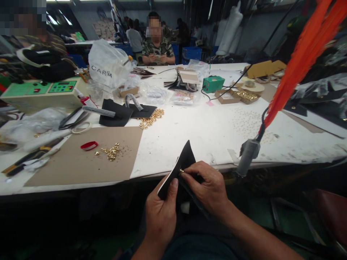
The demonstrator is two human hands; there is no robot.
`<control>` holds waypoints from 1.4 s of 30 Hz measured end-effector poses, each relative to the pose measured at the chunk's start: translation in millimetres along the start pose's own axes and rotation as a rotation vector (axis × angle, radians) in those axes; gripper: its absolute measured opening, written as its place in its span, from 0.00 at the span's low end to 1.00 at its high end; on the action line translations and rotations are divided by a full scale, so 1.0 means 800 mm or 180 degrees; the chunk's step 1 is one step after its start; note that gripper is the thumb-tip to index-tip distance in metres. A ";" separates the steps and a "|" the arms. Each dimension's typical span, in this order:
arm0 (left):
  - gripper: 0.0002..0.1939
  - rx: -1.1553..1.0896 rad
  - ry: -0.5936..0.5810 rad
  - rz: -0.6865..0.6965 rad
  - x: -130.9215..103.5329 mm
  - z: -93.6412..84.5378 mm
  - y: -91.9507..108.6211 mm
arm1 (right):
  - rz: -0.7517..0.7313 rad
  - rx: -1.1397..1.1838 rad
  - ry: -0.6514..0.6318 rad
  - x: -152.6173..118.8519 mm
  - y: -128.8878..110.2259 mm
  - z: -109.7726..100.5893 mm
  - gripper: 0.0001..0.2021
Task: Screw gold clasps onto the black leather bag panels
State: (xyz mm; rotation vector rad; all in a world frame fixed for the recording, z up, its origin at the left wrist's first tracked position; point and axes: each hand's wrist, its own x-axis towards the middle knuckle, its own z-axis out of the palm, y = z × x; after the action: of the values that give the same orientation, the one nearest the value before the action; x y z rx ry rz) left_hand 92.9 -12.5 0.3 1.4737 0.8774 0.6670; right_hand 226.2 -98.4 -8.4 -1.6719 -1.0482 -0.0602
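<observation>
Just off the table's front edge, my left hand (162, 211) grips a black panel (187, 155) that looks like leather, its thumb lying on the near face. The panel stands tilted, and a pale edge shows along its left side. My right hand (210, 184) pinches a small gold metal fitting (181, 171) between thumb and forefinger, against the panel's dark face. Its exact kind is too small to make out. On the brown board (81, 166) to the left lie a pile of small gold fittings (112, 152) and a red oval ring-like piece (89, 146).
Gold rings (151, 119) lie beside black panels (115, 112) with wrapped handles. A grey socket (248, 157) on an orange cord (300, 65) hangs at right, near my right forearm. A green box (213, 83) stands farther back. A co-worker (158, 50) sits across the table.
</observation>
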 end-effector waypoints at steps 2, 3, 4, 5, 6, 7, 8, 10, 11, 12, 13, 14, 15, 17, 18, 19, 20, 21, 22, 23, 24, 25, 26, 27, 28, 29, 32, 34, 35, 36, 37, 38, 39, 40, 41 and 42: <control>0.21 -0.0035 0.0083 0.0012 -0.005 0.000 0.002 | -0.0144 -0.0160 0.0029 -0.001 -0.005 0.001 0.03; 0.21 -0.0047 0.0111 0.0031 -0.008 0.000 0.002 | -0.0234 -0.0236 0.0041 -0.003 -0.008 0.001 0.02; 0.21 -0.0052 0.0114 0.0054 -0.012 -0.001 0.002 | -0.0320 -0.0301 0.0062 -0.004 -0.012 0.001 0.03; 0.21 -0.0049 0.0096 0.0081 -0.015 -0.001 0.002 | -0.0395 -0.0353 0.0074 -0.006 -0.016 0.001 0.04; 0.21 -0.0045 0.0067 0.0102 -0.019 -0.002 0.003 | -0.0457 -0.0393 0.0076 -0.008 -0.021 0.000 0.05; 0.22 -0.0042 0.0042 0.0122 -0.023 -0.003 0.004 | -0.0506 -0.0418 0.0063 -0.011 -0.026 -0.002 0.07; 0.22 -0.0036 0.0025 0.0148 -0.027 -0.004 0.006 | -0.0539 -0.0433 0.0026 -0.014 -0.032 -0.004 0.09; 0.24 -0.0027 -0.0029 0.0274 -0.035 -0.008 0.011 | -0.0539 -0.0425 -0.0118 -0.021 -0.046 -0.012 0.16; 0.26 -0.0032 -0.0063 0.0395 -0.040 -0.011 0.014 | -0.0525 -0.0387 -0.0236 -0.025 -0.053 -0.017 0.21; 0.27 -0.0034 -0.0112 0.0546 -0.044 -0.015 0.016 | -0.0506 -0.0328 -0.0387 -0.028 -0.061 -0.023 0.26; 0.29 -0.0034 -0.0161 0.0715 -0.049 -0.018 0.017 | -0.0480 -0.0258 -0.0566 -0.032 -0.069 -0.029 0.30; 0.30 -0.0039 -0.0205 0.0887 -0.055 -0.022 0.018 | -0.0455 -0.0191 -0.0747 -0.036 -0.077 -0.035 0.34; 0.32 -0.0042 -0.0242 0.1051 -0.061 -0.025 0.019 | -0.0438 -0.0136 -0.0910 -0.040 -0.084 -0.040 0.38; 0.34 -0.0028 -0.0331 0.1298 -0.075 -0.032 0.020 | -0.0440 -0.0090 -0.1027 -0.048 -0.098 -0.045 0.44; 0.36 -0.0005 -0.0375 0.1397 -0.081 -0.034 0.020 | -0.0453 -0.0093 -0.0920 -0.051 -0.103 -0.046 0.44; 0.37 0.0026 -0.0424 0.1483 -0.088 -0.036 0.020 | -0.0479 -0.0096 -0.0727 -0.055 -0.108 -0.045 0.42; 0.37 0.0052 -0.0464 0.1559 -0.095 -0.038 0.020 | -0.0505 -0.0093 -0.0500 -0.057 -0.112 -0.043 0.37; 0.36 0.0065 -0.0494 0.1617 -0.100 -0.040 0.021 | -0.0523 -0.0081 -0.0299 -0.060 -0.115 -0.042 0.31; 0.34 0.0063 -0.0517 0.1662 -0.105 -0.041 0.021 | -0.0531 -0.0053 -0.0166 -0.063 -0.118 -0.041 0.24; 0.31 0.0048 -0.0519 0.1672 -0.108 -0.041 0.022 | -0.0519 -0.0006 -0.0121 -0.065 -0.119 -0.042 0.19; 0.27 0.0020 -0.0500 0.1632 -0.110 -0.042 0.023 | -0.0503 0.0064 -0.0141 -0.068 -0.120 -0.044 0.17; 0.23 -0.0029 -0.0444 0.1551 -0.110 -0.042 0.024 | -0.0493 0.0153 -0.0179 -0.070 -0.119 -0.047 0.16; 0.19 -0.0094 -0.0366 0.1432 -0.108 -0.042 0.024 | -0.0494 0.0243 -0.0229 -0.073 -0.118 -0.051 0.16; 0.16 -0.0177 -0.0273 0.1286 -0.105 -0.042 0.024 | -0.0527 0.0324 -0.0284 -0.076 -0.117 -0.056 0.17; 0.15 -0.0273 -0.0180 0.1122 -0.101 -0.043 0.024 | -0.0588 0.0393 -0.0358 -0.078 -0.114 -0.062 0.18; 0.16 -0.0358 -0.0117 0.0951 -0.096 -0.043 0.022 | -0.0663 0.0452 -0.0449 -0.081 -0.111 -0.068 0.19; 0.28 -0.0349 -0.0087 0.0664 -0.083 -0.047 0.015 | -0.0851 0.0595 -0.0724 -0.086 -0.101 -0.085 0.21; 0.40 -0.0061 -0.0126 0.0808 -0.076 -0.050 0.011 | -0.0837 0.0691 -0.0873 -0.088 -0.092 -0.095 0.22; 0.45 0.0159 -0.0148 0.0968 -0.072 -0.052 0.009 | -0.0794 0.0725 -0.0945 -0.088 -0.087 -0.099 0.22; 0.47 0.0392 -0.0167 0.1173 -0.069 -0.052 0.007 | -0.0733 0.0754 -0.1034 -0.089 -0.081 -0.103 0.22; 0.46 0.0615 -0.0230 0.1403 -0.065 -0.052 0.006 | -0.0668 0.0786 -0.1116 -0.089 -0.076 -0.106 0.22; 0.41 0.0782 -0.0368 0.1646 -0.061 -0.052 0.005 | -0.0612 0.0815 -0.1179 -0.089 -0.070 -0.109 0.22; 0.33 0.0845 -0.0579 0.1870 -0.057 -0.050 0.005 | -0.0571 0.0837 -0.1241 -0.088 -0.064 -0.111 0.22; 0.27 0.0786 -0.0851 0.2036 -0.053 -0.048 0.004 | -0.0540 0.0859 -0.1290 -0.087 -0.059 -0.112 0.22; 0.21 0.0633 -0.1143 0.2116 -0.050 -0.045 0.003 | -0.0520 0.0894 -0.1319 -0.085 -0.053 -0.112 0.23; 0.18 0.0437 -0.1406 0.2102 -0.046 -0.042 0.002 | -0.0500 0.0929 -0.1327 -0.082 -0.048 -0.111 0.23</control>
State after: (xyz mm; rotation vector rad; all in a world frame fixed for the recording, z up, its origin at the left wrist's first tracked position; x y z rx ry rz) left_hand 44.9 -24.8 8.3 1.9571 0.0806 0.7185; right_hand 201.9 -208.7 21.2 -1.3621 -1.4248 0.3378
